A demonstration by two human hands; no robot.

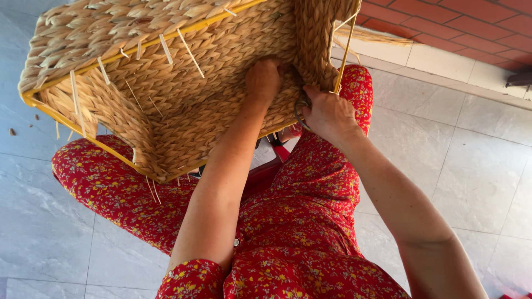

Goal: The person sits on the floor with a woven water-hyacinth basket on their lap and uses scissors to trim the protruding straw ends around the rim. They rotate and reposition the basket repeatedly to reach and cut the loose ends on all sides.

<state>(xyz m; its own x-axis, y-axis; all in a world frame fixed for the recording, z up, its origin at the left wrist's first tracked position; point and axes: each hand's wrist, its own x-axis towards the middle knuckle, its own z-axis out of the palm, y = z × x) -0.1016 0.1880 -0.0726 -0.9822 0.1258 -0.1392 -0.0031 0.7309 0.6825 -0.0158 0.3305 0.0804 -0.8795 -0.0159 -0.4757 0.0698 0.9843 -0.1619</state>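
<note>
A large woven straw basket (166, 72) with a yellow metal frame (72, 130) rests tilted on my lap, loose straw ends sticking out of its weave. My left hand (263, 80) presses flat against the basket's woven wall. My right hand (327, 113) grips a small dark metal tool (299, 111), likely scissors, at the basket's edge beside a vertical yellow frame rod (344, 50). The tool's working end is hidden against the weave.
I sit on a low red stool (271, 166), wearing red flowered clothes (288, 243). Grey floor tiles (476, 166) surround me. A red brick wall (460, 22) runs along the top right, with straw strands (377, 37) lying at its base.
</note>
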